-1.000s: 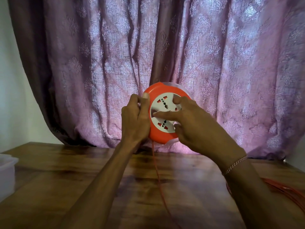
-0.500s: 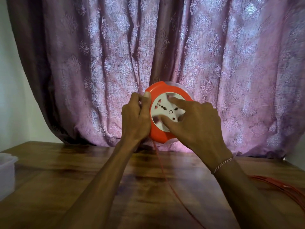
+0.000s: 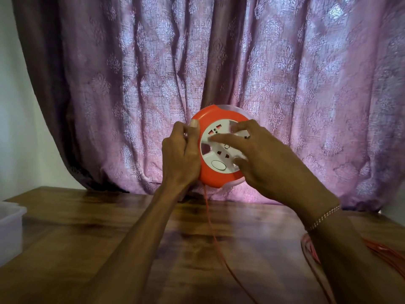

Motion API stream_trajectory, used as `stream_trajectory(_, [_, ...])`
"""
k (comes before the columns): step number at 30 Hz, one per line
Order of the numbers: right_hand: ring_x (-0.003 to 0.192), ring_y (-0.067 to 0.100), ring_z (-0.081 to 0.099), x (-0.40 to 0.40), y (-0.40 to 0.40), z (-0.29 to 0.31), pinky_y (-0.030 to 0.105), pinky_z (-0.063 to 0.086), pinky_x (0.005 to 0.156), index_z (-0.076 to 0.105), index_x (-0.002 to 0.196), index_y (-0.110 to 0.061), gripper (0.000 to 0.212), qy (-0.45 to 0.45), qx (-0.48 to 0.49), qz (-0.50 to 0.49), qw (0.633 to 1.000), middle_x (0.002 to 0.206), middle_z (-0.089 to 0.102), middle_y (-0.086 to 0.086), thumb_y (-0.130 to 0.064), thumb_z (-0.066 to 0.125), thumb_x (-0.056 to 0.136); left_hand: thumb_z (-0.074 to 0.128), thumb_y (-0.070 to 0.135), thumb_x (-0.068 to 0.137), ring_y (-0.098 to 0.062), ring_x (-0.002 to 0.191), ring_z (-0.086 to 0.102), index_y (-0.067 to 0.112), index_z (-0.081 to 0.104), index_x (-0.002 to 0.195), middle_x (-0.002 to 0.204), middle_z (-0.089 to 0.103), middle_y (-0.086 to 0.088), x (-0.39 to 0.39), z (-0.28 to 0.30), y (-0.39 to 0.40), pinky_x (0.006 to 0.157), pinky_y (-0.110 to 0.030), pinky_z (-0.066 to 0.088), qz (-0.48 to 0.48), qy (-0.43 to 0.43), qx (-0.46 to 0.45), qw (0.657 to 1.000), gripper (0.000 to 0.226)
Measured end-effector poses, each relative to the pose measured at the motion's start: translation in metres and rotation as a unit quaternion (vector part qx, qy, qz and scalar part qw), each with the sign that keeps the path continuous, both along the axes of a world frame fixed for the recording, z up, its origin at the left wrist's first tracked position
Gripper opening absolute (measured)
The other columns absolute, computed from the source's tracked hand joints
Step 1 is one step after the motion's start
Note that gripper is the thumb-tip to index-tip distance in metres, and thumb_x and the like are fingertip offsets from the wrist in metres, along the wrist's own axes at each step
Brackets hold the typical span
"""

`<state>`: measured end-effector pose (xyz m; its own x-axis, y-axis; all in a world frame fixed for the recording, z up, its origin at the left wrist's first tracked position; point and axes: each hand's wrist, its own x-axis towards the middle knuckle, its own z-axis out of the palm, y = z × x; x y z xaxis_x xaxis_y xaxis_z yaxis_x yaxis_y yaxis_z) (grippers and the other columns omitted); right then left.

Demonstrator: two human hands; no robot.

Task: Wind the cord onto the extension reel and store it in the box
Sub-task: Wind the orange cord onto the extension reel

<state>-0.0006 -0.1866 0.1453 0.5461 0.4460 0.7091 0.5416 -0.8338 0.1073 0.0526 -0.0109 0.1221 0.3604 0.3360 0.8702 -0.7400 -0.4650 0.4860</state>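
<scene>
Both hands hold the orange reel (image 3: 209,174): left fingers (image 3: 194,126) gripping its rim, right fingers (image 3: 221,140) on its white socket face.

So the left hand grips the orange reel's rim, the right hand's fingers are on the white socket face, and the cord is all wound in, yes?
Not quite. In the head view the left hand grips the orange reel and the right hand fingers its white socket face, but the cord hangs loose down to the table.

You see an orange reel (image 3: 210,176) with a white socket face (image 3: 215,148), an orange cord (image 3: 215,242), a mauve damask-patterned curtain (image 3: 131,84), and a brown wood-grain table (image 3: 87,227).
</scene>
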Motion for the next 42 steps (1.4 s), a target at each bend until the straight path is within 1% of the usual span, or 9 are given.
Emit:
stream_trajectory(4, [0.135, 0.026, 0.037, -0.001, 0.008, -0.001, 0.048, 0.053, 0.084, 0.038, 0.134, -0.056, 0.075, 0.018, -0.022, -0.023, 0.999, 0.15, 0.03, 0.0, -0.005, 0.056, 0.083, 0.041, 0.045, 0.1, -0.001, 0.05, 0.046, 0.024, 0.041, 0.069, 0.054, 0.048, 0.008, 0.0, 0.0, -0.001, 0.051, -0.034, 0.036, -0.003, 0.004, -0.002, 1.0, 0.037])
stream_trajectory(11, [0.139, 0.027, 0.033, -0.001, 0.015, -0.007, 0.046, 0.053, 0.082, 0.043, 0.135, -0.056, 0.067, -0.022, -0.045, -0.07, 0.996, 0.152, 0.032, 0.005, -0.016, 0.064, 0.086, 0.039, 0.049, 0.098, -0.007, 0.052, 0.049, 0.015, 0.048, 0.076, 0.056, 0.053, 0.007, 0.002, -0.001, 0.0, 0.052, -0.037, 0.039, 0.004, 0.004, 0.008, 1.0, 0.041])
stream_trajectory(17, [0.107, 0.028, 0.061, -0.007, 0.016, -0.006, 0.039, 0.051, 0.073, 0.041, 0.132, -0.062, 0.058, -0.075, 0.021, -0.104, 0.992, 0.122, 0.06, -0.001, -0.043, 0.06, 0.081, 0.038, 0.047, 0.099, -0.011, 0.051, 0.046, 0.018, 0.044, 0.075, 0.055, 0.05, 0.008, 0.001, -0.002, -0.005, 0.052, -0.039, 0.039, 0.012, -0.001, 0.027, 1.0, 0.038])
stream_trajectory(21, [0.098, 0.032, 0.065, -0.005, 0.02, -0.007, 0.038, 0.052, 0.074, 0.053, 0.134, -0.044, 0.066, -0.082, 0.161, -0.104, 0.978, 0.107, 0.074, -0.001, -0.075, 0.056, 0.076, 0.039, 0.045, 0.099, -0.004, 0.05, 0.045, 0.018, 0.045, 0.075, 0.054, 0.05, 0.008, -0.001, -0.001, -0.007, 0.052, -0.036, 0.038, 0.012, -0.004, 0.023, 1.0, 0.037])
stream_trajectory(25, [0.1, 0.033, 0.062, -0.006, 0.025, -0.01, 0.038, 0.05, 0.074, 0.052, 0.136, -0.035, 0.067, -0.074, 0.15, -0.139, 0.976, 0.112, 0.071, 0.004, -0.075, 0.048, 0.082, 0.038, 0.046, 0.099, -0.004, 0.049, 0.048, 0.018, 0.046, 0.076, 0.054, 0.053, 0.007, 0.0, -0.003, -0.008, 0.049, -0.032, 0.038, 0.003, 0.001, 0.022, 1.0, 0.037])
stream_trajectory(30, [0.084, 0.032, 0.068, -0.011, 0.018, -0.003, 0.038, 0.053, 0.067, 0.064, 0.122, -0.036, 0.053, -0.116, 0.14, -0.149, 0.972, 0.088, 0.076, 0.002, -0.069, 0.055, 0.082, 0.038, 0.046, 0.1, -0.005, 0.055, 0.059, 0.017, 0.047, 0.077, 0.058, 0.06, 0.005, 0.001, -0.003, -0.006, 0.049, -0.035, 0.046, -0.006, 0.005, 0.019, 1.0, 0.038])
stream_trajectory(34, [0.106, 0.024, 0.055, -0.015, 0.01, 0.003, 0.045, 0.054, 0.074, 0.064, 0.113, -0.035, 0.025, -0.065, 0.07, -0.077, 0.992, 0.113, 0.066, -0.004, -0.034, 0.065, 0.088, 0.038, 0.046, 0.1, -0.003, 0.051, 0.052, 0.015, 0.047, 0.077, 0.055, 0.055, 0.008, 0.001, -0.004, -0.006, 0.05, -0.031, 0.04, -0.004, 0.007, 0.019, 1.0, 0.039])
stream_trajectory(36, [0.12, 0.024, 0.044, -0.018, 0.008, 0.003, 0.045, 0.054, 0.078, 0.064, 0.112, -0.041, 0.033, -0.018, 0.013, -0.066, 0.998, 0.132, 0.054, -0.002, -0.019, 0.065, 0.087, 0.038, 0.046, 0.1, -0.008, 0.054, 0.055, 0.016, 0.048, 0.077, 0.058, 0.058, 0.005, 0.002, -0.004, -0.005, 0.051, -0.037, 0.044, -0.005, 0.006, 0.018, 1.0, 0.04])
stream_trajectory(42, [0.139, 0.022, 0.029, -0.028, 0.018, 0.002, 0.044, 0.047, 0.093, 0.048, 0.132, -0.055, 0.059, 0.039, -0.033, -0.093, 0.994, 0.149, 0.029, 0.0, -0.026, 0.067, 0.083, 0.037, 0.047, 0.099, -0.004, 0.054, 0.05, 0.021, 0.044, 0.075, 0.058, 0.052, 0.01, 0.001, -0.004, -0.006, 0.052, -0.034, 0.041, 0.009, 0.005, 0.032, 0.999, 0.036])
